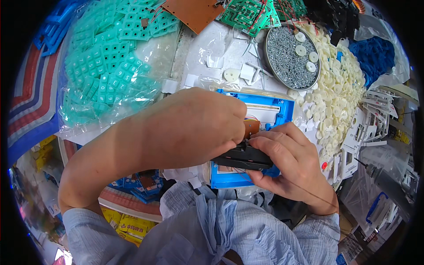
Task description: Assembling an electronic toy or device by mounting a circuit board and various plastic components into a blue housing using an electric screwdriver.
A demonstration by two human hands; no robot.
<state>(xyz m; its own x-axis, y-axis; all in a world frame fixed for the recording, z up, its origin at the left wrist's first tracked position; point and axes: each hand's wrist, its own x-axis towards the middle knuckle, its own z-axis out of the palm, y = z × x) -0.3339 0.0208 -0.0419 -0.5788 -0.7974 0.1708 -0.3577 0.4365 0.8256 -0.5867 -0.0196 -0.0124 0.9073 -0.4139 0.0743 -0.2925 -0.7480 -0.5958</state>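
A black plastic part (244,157), long and block-shaped, is held over an open blue plastic case (229,180). My right hand (289,165) grips it, thumb below and fingers along its upper edge. My left hand (207,121) is closed, fingertips pressed together at the top of the black part; whatever they pinch is hidden behind the hand. Just beyond the fingers a small brown circuit board (251,127) with thin coloured wires shows inside the case. The case's far side holds a white strip (263,107).
Turquoise keypads (108,73) in clear plastic lie at the left. A round tin of screws (289,55) stands behind the case, beside a heap of cream plastic discs (333,88). Green circuit boards (247,17) lie at the back. A powered screwdriver (384,176) is at the right.
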